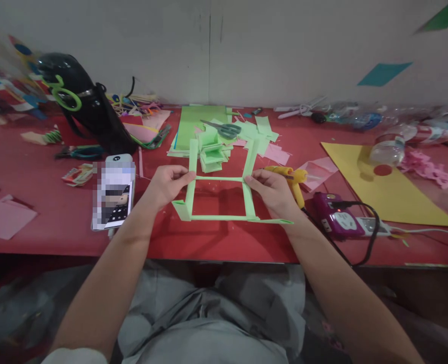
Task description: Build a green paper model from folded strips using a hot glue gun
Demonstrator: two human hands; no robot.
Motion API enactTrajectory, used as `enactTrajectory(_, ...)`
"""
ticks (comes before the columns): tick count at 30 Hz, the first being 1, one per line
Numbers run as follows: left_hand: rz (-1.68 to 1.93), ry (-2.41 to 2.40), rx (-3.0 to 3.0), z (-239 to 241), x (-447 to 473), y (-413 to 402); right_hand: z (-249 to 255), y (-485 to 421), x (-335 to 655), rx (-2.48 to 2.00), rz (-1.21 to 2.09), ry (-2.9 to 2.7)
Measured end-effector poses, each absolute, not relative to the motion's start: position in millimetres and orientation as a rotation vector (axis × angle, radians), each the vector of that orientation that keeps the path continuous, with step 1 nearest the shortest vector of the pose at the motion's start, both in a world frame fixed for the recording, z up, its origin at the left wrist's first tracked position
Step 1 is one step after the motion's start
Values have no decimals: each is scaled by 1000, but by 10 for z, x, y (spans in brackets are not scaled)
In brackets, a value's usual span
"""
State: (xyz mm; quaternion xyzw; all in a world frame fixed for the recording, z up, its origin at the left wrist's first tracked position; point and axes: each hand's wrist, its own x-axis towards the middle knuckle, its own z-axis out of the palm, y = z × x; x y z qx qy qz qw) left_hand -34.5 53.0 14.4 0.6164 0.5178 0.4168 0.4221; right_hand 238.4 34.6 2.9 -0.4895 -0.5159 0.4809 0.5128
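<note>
Both hands hold up a light green paper frame (219,218) made of folded strips, with two crossbars and side strips that stick out past them. My left hand (166,183) pinches its left side where the upper crossbar meets the side strip. At the matching joint on the right, my right hand (271,188) pinches with thumb and fingers. Just beyond the frame lie folded green paper pieces (211,156) and a pair of scissors (226,130) on green sheets (193,119). A yellow glue gun (288,174) rests behind my right hand.
A phone (115,194) lies left of my left arm, with a tilted black bottle (91,106) behind it. To the right are a purple power adapter (337,217) with cords, a yellow sheet (379,197) and clear plastic bottles (388,146). The red table's (224,247) front edge is near me.
</note>
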Motion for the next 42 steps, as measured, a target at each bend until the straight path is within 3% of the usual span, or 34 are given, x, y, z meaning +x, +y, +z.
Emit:
enactTrajectory(21,1003,1331,1408,244,-239,485,31,335,2395,-1207,1088,-1269)
enactTrajectory(32,1151,1256,1271,184,-282,525,75,308,2371,-1179,1380,-1129)
enactTrajectory(42,1030,1058,1122,172,-396,-254,69,334,2385,-1191,1367,-1045)
